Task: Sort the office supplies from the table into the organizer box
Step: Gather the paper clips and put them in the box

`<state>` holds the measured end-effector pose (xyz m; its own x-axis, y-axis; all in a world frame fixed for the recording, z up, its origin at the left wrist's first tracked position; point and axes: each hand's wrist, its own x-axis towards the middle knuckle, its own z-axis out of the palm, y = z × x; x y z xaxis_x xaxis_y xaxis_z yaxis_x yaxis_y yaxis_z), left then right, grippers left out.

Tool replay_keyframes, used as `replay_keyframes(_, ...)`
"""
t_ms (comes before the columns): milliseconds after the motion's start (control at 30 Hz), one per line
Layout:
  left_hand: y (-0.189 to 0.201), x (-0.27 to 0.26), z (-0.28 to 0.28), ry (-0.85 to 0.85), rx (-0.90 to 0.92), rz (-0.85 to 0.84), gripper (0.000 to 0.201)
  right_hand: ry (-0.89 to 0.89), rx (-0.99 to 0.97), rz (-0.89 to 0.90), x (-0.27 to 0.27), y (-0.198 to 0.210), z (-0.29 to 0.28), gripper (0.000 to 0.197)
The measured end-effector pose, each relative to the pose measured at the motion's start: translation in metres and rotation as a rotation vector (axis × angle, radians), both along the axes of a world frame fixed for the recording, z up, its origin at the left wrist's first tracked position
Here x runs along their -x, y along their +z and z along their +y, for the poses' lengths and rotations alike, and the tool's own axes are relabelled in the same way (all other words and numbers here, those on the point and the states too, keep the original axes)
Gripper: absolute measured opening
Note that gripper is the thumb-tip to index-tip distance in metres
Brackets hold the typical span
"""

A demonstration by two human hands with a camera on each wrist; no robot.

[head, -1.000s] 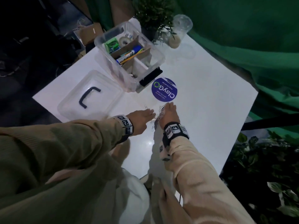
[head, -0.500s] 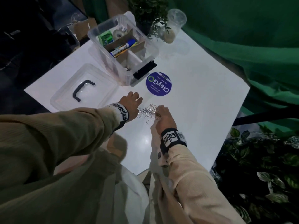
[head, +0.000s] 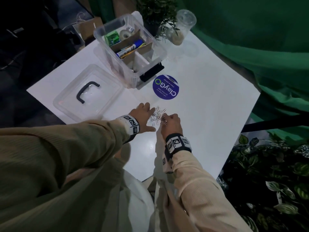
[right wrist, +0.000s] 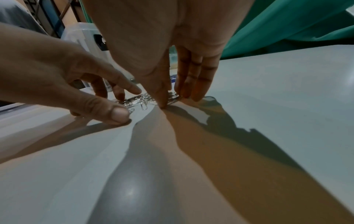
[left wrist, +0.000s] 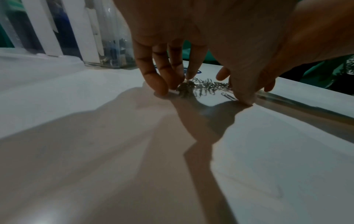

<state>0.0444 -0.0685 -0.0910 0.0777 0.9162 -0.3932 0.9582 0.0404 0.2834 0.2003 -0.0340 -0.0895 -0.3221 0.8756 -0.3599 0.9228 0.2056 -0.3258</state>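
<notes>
A heap of silver paper clips (head: 157,114) lies on the white table (head: 209,114) in front of the blue round sticker. My left hand (head: 151,118) stands at the heap's left side, fingers and thumb spread, tips on the table around the clips (left wrist: 206,87). At the heap's right end my right hand (head: 164,119) pinches some clips (right wrist: 172,98) between its thumb and fingers. The clear organizer box (head: 155,42) stands at the back left; its cardboard-divided compartments hold markers, a tape roll and a green item.
The box's clear lid (head: 107,97) with a black handle lies flat to the left of my hands. A blue ClayGo sticker (head: 165,89) is on the table. A clear cup (head: 183,25) and a potted plant (head: 155,12) stand at the back. Green cloth hangs on the right.
Both hands have drawn in around the paper clips and bunched them into a tighter heap. The right hand's fingers have curled onto its right end.
</notes>
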Motion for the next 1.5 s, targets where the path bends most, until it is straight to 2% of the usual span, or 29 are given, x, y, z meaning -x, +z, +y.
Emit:
replay_keyframes(100,-0.002,-0.007,0.006,0.007,0.0,-0.052,0.081,0.016,0.019,0.056,0.004,-0.004,0.003,0.041)
replay_keyframes(267,-0.002,-0.005,0.009,0.008,-0.015,-0.101,0.056,-0.022,0.038,0.173,0.007,-0.007,0.005,0.049)
replay_keyframes(367,-0.003,-0.006,0.011,-0.005,-0.004,-0.12,0.044,-0.035,0.007,0.182,0.001,-0.008,0.008,0.055)
replay_keyframes(467,-0.005,-0.007,0.014,-0.005,-0.022,-0.135,0.033,0.058,-0.008,0.13,-0.003,-0.006,0.014,0.06)
replay_keyframes(700,-0.001,-0.008,0.021,-0.006,-0.033,-0.089,0.031,0.222,0.008,-0.089,0.009,0.003,0.022,0.043)
replay_keyframes(833,0.003,0.001,0.026,0.059,-0.013,-0.17,0.03,0.155,-0.009,-0.075,0.012,0.0,0.02,0.031)
replay_keyframes(1000,0.01,0.013,0.026,0.25,-0.057,-0.302,0.023,0.123,-0.04,-0.042,0.018,-0.001,0.016,0.028)
replay_keyframes(1133,0.023,0.019,0.027,0.323,-0.129,-0.35,0.023,0.173,-0.072,-0.085,0.022,0.004,0.011,0.029)
replay_keyframes(1200,0.03,0.022,0.028,0.33,-0.168,-0.377,0.022,0.21,-0.091,-0.144,0.027,0.012,0.009,0.019)
replay_keyframes(1233,0.033,0.024,0.029,0.332,-0.193,-0.396,0.022,0.205,-0.06,-0.163,0.031,0.015,0.01,0.012)
replay_keyframes(1267,0.038,0.026,0.029,0.334,-0.217,-0.418,0.021,0.18,-0.022,-0.161,0.034,0.018,0.013,0.018)
replay_keyframes(1300,0.042,0.027,0.03,0.334,-0.238,-0.44,0.02,0.183,-0.069,-0.158,0.031,0.013,0.016,0.023)
replay_keyframes(1367,0.055,0.032,0.033,0.33,-0.281,-0.478,0.02,0.154,-0.047,-0.129,0.035,0.022,0.018,0.016)
replay_keyframes(1433,0.069,0.037,0.039,0.329,-0.333,-0.505,0.021,0.059,-0.06,-0.091,0.032,0.026,0.022,0.026)
replay_keyframes(1500,0.086,0.044,0.047,0.323,-0.382,-0.511,0.021,-0.036,-0.078,-0.059,0.032,0.034,0.026,0.028)
